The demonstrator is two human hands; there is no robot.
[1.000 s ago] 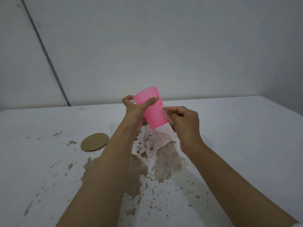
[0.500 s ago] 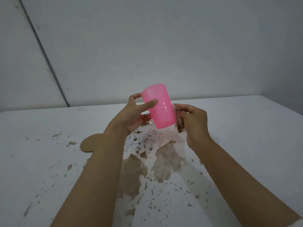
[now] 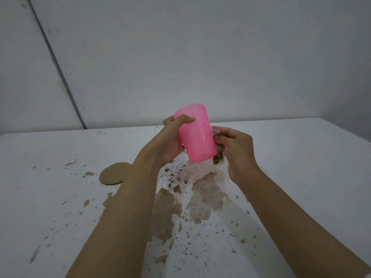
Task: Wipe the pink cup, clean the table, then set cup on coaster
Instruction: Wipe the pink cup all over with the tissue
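My left hand [image 3: 172, 137] grips the pink cup [image 3: 197, 135] near its upper end and holds it tilted above the white table [image 3: 301, 167]. My right hand [image 3: 236, 151] holds a crumpled, brown-stained tissue [image 3: 217, 157] pressed against the cup's right side near its lower end. A round brown coaster [image 3: 113, 173] lies flat on the table to the left, partly hidden by my left forearm. Brown spill patches [image 3: 206, 199] and specks spread over the table below the cup.
A pale wall rises behind the table, with a dark cable [image 3: 58, 67] running diagonally down its left part. The table's right edge slants away at the far right. Small brown flecks [image 3: 88, 174] dot the left part of the table.
The cup has risen slightly and turned in my left hand. My right hand with the tissue has moved from the cup's front side round to its lower right side.
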